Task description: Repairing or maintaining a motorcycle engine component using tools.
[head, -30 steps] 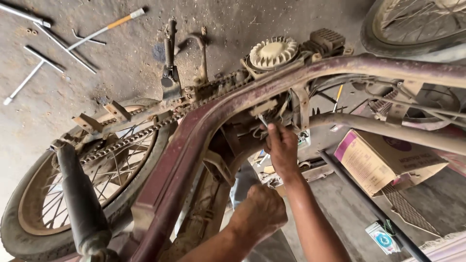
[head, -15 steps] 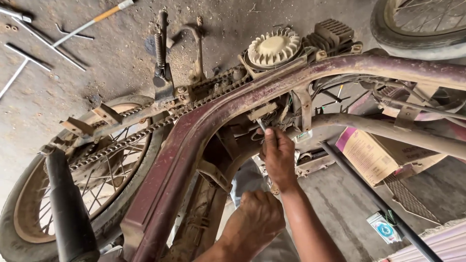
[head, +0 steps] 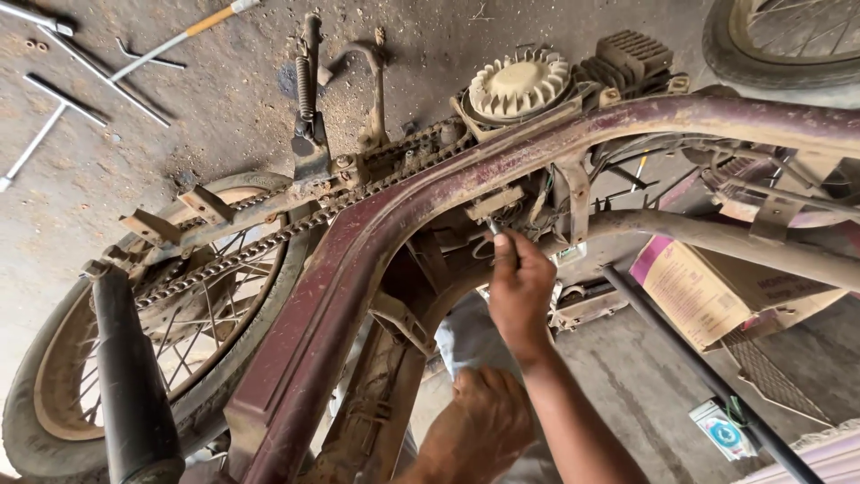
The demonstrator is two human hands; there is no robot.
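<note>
A stripped motorbike lies under me, its maroon frame tube [head: 430,193] arching across the view. My right hand [head: 520,291] reaches up inside the frame and pinches a thin metal tool [head: 494,229] whose tip meets a bracket under the tube. Lower down, my left hand [head: 479,426] is closed on a rusty frame member near the bottom edge; what lies under its fingers is hidden. A drive chain [head: 296,224] runs from the rear wheel [head: 152,332] towards the pale finned engine cover [head: 520,82].
Several long socket wrenches and a screwdriver [head: 85,76] lie on the dusty concrete floor at upper left. A black shock absorber [head: 130,376] stands at lower left. A cardboard box [head: 708,287] sits at right, and a second tyre [head: 779,40] at upper right.
The view has drifted so the bike sits higher and more to the right. My right hand has stayed at the bracket with the tool; my left hand has kept its grip.
</note>
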